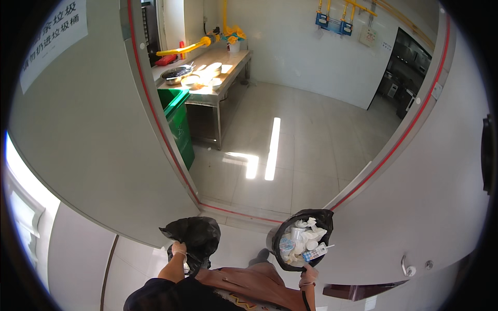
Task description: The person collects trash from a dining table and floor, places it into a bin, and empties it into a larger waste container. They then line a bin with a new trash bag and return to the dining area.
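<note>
My left hand [179, 250], in a thin clear glove, is closed on a black garbage bag [198, 237] that hangs at my left side. What that bag holds is hidden. On the other side my right hand [309, 274], also gloved, grips the near rim of a waste bin lined with a black bag [325, 220]. Crumpled white tissues, cups and a small blue and white carton [315, 253] fill it nearly to the top. A brown apron [244, 281] covers my front, and one dark shoe shows between the two loads.
Ahead is a doorway with a red-striped frame [241, 213], between a left door [88, 135] and a right door [415, 207] with a metal handle [408, 266]. Beyond it stand a green wheelie bin [180, 127] and a steel table [228, 78] with bowls and a pan.
</note>
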Motion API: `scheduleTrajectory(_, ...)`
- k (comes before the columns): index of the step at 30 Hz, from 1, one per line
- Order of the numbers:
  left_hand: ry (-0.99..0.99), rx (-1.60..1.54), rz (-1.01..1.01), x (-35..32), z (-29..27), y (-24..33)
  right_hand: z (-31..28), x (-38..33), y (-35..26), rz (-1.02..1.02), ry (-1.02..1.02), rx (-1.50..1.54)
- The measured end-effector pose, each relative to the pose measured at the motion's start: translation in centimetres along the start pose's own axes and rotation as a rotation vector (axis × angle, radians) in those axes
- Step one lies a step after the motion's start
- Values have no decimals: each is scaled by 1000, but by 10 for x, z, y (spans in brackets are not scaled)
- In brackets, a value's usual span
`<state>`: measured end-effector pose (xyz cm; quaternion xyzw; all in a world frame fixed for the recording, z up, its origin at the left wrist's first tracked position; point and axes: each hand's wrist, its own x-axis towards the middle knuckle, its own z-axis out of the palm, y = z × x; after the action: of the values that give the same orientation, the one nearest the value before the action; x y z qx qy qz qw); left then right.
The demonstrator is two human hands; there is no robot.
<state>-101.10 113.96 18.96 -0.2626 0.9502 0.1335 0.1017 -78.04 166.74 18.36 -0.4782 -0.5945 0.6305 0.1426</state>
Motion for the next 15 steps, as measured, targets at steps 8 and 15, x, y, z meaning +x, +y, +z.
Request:
scheduleTrajectory(8,8,53,-69,28,-22,150,112,193,-183,-99,-133,-19)
scheduleTrajectory(15,-160,309,-174,96,36,204,187,307,-278,-17,-164,87)
